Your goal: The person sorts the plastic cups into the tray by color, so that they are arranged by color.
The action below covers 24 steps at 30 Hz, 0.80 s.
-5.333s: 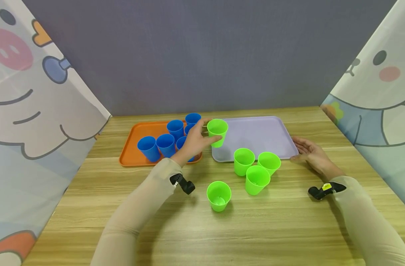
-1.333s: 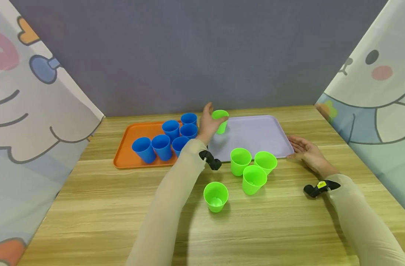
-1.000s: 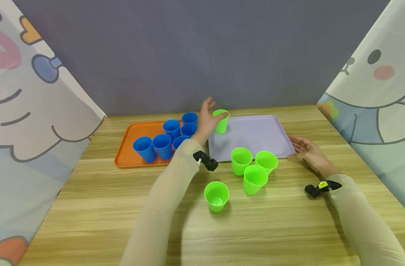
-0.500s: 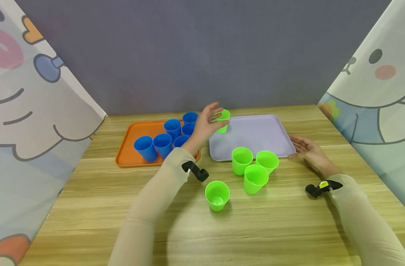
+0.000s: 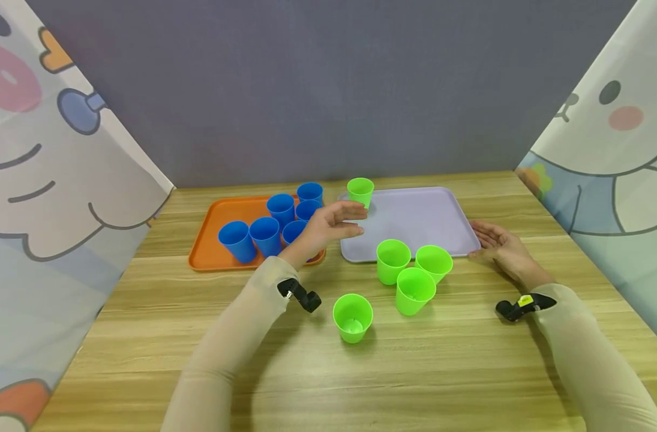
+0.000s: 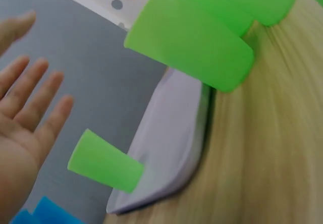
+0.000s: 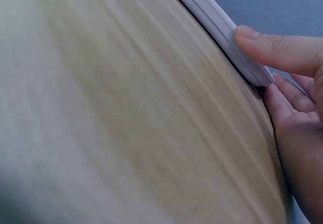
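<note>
In the head view my left hand (image 5: 328,228) is in the air between the two trays, its fingers loosely extended and nothing in them. A bright green plastic cup (image 5: 360,189) stands upright on the back left corner of the lavender tray (image 5: 414,219), just beyond those fingers. The left wrist view shows the palm and spread fingers of this hand apart from the same green cup (image 6: 106,162). My right hand (image 5: 503,249) holds the tray's front right corner; in the right wrist view its thumb (image 7: 277,50) lies at the rim and the fingers are beside the corner.
Left of the lavender tray, an orange tray (image 5: 212,240) carries several upright blue cups (image 5: 237,242). Three green cups (image 5: 414,292) stand grouped before the lavender tray, and a single green cup (image 5: 352,318) stands nearer the front. A grey panel (image 5: 328,90) rises behind the table.
My left hand has carried a green cup onto the back left corner of the lavender tray, let go, and drawn back towards the front left. The right hand has stayed at the tray corner.
</note>
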Available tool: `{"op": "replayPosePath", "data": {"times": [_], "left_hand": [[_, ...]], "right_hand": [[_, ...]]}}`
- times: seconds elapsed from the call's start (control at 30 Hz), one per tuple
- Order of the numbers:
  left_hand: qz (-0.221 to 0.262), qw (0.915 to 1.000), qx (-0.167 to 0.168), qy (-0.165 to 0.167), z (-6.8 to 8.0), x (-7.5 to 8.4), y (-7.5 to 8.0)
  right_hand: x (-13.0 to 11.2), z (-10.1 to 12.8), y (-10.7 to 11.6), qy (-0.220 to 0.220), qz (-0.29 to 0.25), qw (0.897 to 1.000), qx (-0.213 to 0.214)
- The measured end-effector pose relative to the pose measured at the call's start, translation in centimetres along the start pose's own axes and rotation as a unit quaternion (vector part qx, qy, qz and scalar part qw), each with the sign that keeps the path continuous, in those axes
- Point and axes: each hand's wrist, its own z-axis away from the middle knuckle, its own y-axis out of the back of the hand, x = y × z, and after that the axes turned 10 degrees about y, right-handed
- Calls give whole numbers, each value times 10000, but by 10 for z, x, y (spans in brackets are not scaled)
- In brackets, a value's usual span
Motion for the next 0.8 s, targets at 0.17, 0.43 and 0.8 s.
{"op": "replayPosePath", "data": {"times": [0.17, 0.43, 0.8], "left_hand": [[96, 9954, -955, 37, 13, -8, 3], [377, 9664, -2541, -89, 27, -20, 4], [557, 9174, -3938, 121, 36, -35, -1]], "right_hand": [[0, -1, -1, -58, 79, 10000, 17], [0, -2, 0, 4, 13, 10000, 31], [-2, 1, -2, -102, -37, 9999, 63]]}}
